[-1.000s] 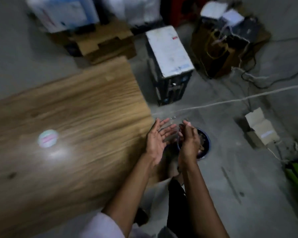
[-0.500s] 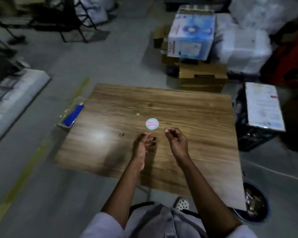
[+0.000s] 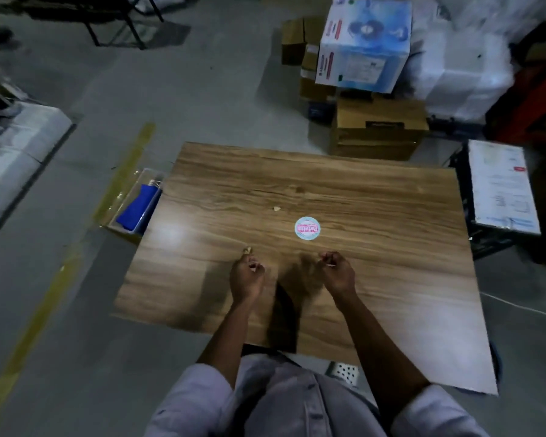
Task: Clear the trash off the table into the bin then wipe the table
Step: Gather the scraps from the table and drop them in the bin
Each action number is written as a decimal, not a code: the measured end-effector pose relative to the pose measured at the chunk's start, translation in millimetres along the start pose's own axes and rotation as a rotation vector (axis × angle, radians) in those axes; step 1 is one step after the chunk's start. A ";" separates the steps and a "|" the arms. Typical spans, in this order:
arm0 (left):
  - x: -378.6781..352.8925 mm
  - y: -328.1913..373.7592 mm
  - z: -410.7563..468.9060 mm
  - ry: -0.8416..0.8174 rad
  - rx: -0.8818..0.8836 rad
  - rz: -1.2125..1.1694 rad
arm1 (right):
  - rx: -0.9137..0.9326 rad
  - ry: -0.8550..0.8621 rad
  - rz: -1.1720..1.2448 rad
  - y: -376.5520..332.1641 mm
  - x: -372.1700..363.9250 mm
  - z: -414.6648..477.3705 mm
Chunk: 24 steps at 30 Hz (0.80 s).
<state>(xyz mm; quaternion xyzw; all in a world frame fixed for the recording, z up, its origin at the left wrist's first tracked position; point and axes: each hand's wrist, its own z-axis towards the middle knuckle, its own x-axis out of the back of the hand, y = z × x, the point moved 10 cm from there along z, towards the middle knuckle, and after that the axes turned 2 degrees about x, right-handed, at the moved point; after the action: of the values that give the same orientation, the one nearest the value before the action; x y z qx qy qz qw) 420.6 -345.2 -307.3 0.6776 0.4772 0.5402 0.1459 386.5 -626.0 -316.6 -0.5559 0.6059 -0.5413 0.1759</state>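
Blue pack (image 3: 137, 206) in clear box: off table (image 3: 391, 247) edge, far left of round sticker (image 3: 307, 228). Crumb (image 3: 248, 249) on table, lower left of sticker, at fingertips of left hand (image 3: 247, 276); fingers curled. Second crumb (image 3: 276, 208) just upper left of sticker. Right hand (image 3: 338, 272) lower right of sticker, clenched. Blurred: cannot tell whether either fist holds scrap.

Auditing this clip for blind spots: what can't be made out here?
Head view only:
Bin: all but a dark sliver hidden behind the table's near right edge.
Left hand and right hand: fingers curled; whether they pinch scraps is too small and dim to tell.
Round sticker: print too blurred to read.
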 end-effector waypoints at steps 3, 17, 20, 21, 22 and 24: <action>4.4 -4.1 38.3 -0.030 -0.096 0.117 | -0.077 0.078 0.005 8.3 -21.0 1.8; -30.2 0.0 82.5 -0.377 -0.258 0.158 | 0.002 0.023 -0.107 2.2 -73.4 -56.4; -37.8 -13.2 65.7 -0.440 -0.249 0.069 | 0.023 0.218 -0.196 21.5 -17.5 -85.5; -39.3 -16.8 63.1 -0.439 -0.247 0.062 | -0.030 0.310 -0.240 36.9 3.5 -96.3; -39.7 -17.9 61.2 -0.439 -0.240 0.051 | -0.140 0.404 -0.272 56.7 21.4 -107.2; -40.1 -17.0 61.1 -0.433 -0.215 0.042 | -0.341 0.504 -0.292 91.1 32.7 -123.4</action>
<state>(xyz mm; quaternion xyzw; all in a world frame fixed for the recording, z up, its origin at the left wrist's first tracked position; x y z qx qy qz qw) 467.1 -349.5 -366.0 0.7680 0.3603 0.4329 0.3048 231.5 -616.0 -337.9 -0.5069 0.6260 -0.5721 -0.1545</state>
